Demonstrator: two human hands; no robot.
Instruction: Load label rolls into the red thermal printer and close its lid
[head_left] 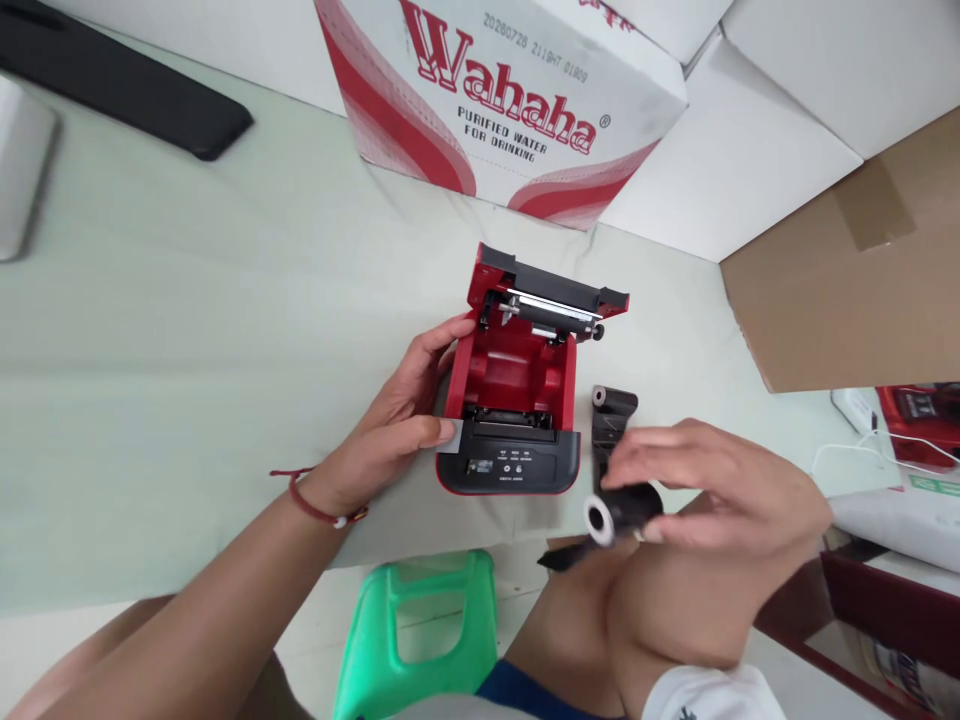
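Note:
A small red and black label printer (514, 375) sits on the table with its lid (551, 295) tipped up, its red inner bay showing. My left hand (397, 410) grips the printer's left side, thumb on the front corner and a finger along the side wall. A grey tab (450, 440) lies under the thumb. In my right hand (697, 480) is a black ribbon roll (630, 508) with a white core, held just off the printer's front right corner. Black ribbon runs from it to a smaller roll (619, 400) lying right of the printer. A loose dark end (566, 555) hangs below.
A Wahaha water carton (495, 120) stands behind the printer, beside white boxes (787, 100) and a brown carton (855, 250). At the upper left lie a long black object (127, 85) and a white one (22, 170). A green stool (420, 630) is below the table edge.

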